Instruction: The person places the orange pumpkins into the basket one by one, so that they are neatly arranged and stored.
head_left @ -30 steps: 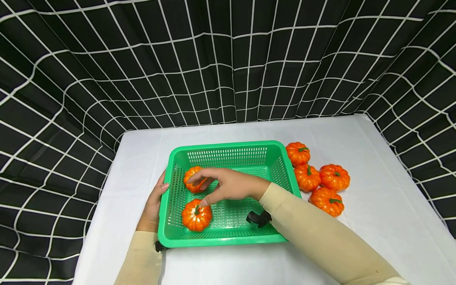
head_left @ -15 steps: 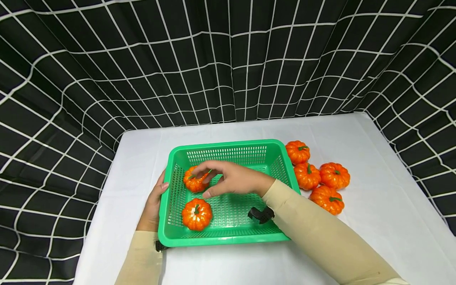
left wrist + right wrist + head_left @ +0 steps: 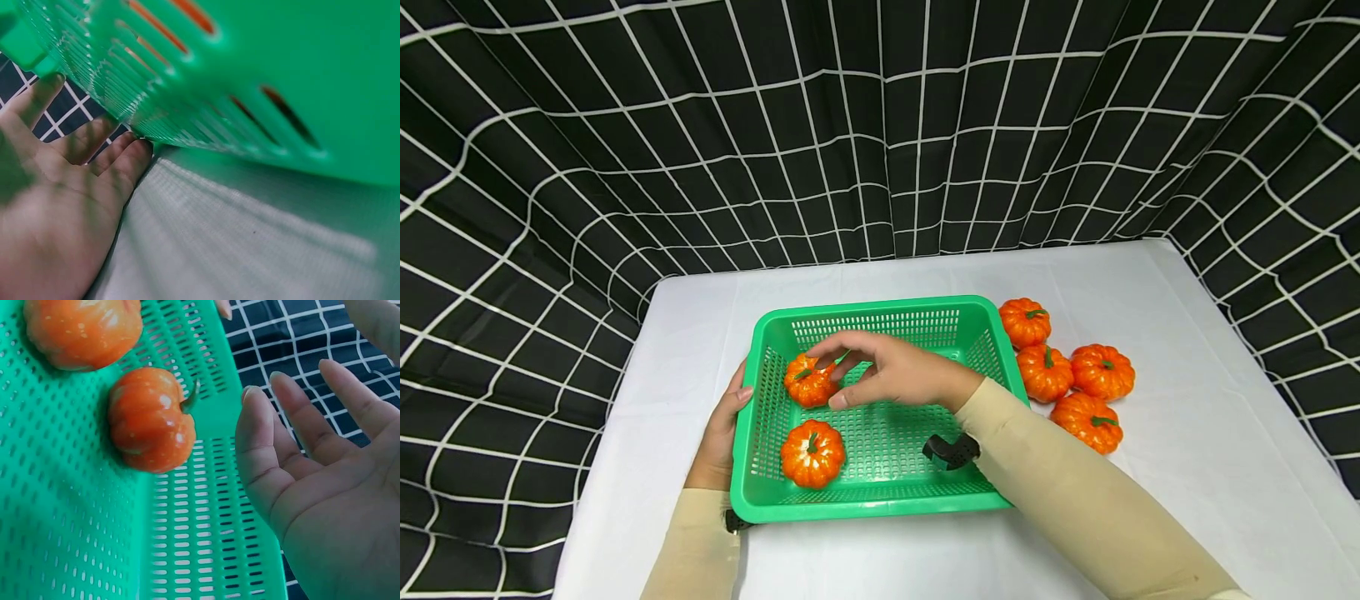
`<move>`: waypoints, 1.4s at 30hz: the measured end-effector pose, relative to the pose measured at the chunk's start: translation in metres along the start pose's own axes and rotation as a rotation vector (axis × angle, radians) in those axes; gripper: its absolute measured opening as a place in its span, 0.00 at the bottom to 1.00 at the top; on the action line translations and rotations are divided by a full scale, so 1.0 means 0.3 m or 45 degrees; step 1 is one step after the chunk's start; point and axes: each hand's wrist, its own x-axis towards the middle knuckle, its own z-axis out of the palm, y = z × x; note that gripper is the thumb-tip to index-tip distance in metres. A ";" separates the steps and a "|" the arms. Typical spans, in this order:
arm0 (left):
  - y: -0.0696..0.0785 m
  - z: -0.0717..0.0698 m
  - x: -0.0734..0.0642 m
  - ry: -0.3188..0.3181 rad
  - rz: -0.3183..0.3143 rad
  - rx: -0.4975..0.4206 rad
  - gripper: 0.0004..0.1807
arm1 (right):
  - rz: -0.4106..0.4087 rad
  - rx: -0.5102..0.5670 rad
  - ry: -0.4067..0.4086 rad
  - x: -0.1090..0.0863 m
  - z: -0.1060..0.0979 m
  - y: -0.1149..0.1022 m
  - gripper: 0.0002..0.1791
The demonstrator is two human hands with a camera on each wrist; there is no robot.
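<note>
A green plastic basket (image 3: 880,507) with slotted walls stands on the table. Inside, at its left end, are two small orange pumpkins: a far pumpkin (image 3: 805,385) and a near pumpkin (image 3: 813,454). My right hand (image 3: 887,367) hovers over the basket beside the far pumpkin, its fingers loosely bent with nothing between them. In the right wrist view, a gap shows between that hand and the pumpkin (image 3: 152,420). My left hand (image 3: 724,429) rests against the basket's left side, thumb at the rim. The left wrist view shows its fairly straight fingers (image 3: 128,162) touching the outer wall.
Several more pumpkins (image 3: 1102,372) lie clustered on the white tablecloth (image 3: 1187,467), close to the basket's right side. A black curtain with white grid lines (image 3: 887,167) surrounds the back and sides of the table. A black strap (image 3: 951,452) sits at the right wrist.
My right hand has drawn slightly up and right, away from the two pumpkins in the basket. The far pumpkin has settled with its stem showing. My left hand stays at the basket.
</note>
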 end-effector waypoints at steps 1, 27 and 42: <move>0.000 0.000 -0.001 0.001 0.000 0.003 0.41 | -0.010 0.011 0.007 -0.001 -0.002 0.000 0.33; -0.007 -0.006 0.002 -0.002 -0.011 -0.003 0.41 | -0.113 0.070 0.105 -0.030 -0.031 -0.014 0.29; -0.008 -0.004 0.003 -0.005 0.009 0.004 0.42 | -0.136 0.148 0.197 -0.061 -0.046 -0.033 0.28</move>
